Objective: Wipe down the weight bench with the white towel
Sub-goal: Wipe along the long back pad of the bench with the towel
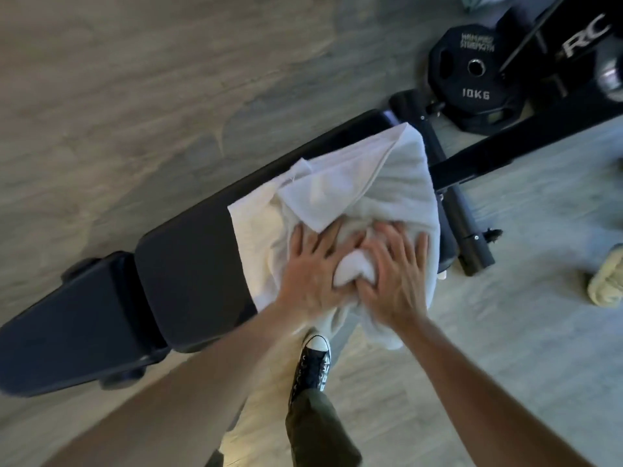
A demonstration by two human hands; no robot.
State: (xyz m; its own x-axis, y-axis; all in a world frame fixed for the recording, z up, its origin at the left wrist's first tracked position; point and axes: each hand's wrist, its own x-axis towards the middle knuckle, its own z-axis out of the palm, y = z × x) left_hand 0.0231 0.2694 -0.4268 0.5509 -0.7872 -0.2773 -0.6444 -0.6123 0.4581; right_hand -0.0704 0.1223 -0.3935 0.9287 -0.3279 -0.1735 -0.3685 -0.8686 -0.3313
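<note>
A black padded weight bench (pixel 188 264) runs diagonally from lower left to upper right. The white towel (pixel 364 183) lies crumpled over its right half, with one edge hanging off the near side. My left hand (pixel 313 271) presses flat on the towel, fingers spread. My right hand (pixel 394 274) presses beside it, and a bunched fold of towel rises between the two thumbs. The bench pad under the towel is hidden.
A black 10 kg weight plate (pixel 475 72) lies on the wooden floor beyond the bench's far end, beside a black rack frame (pixel 573 45). The bench's foot bar (pixel 465 224) sticks out at right. A pale cloth bundle (pixel 606 284) lies at right. My sneaker (pixel 312 362) stands near the bench.
</note>
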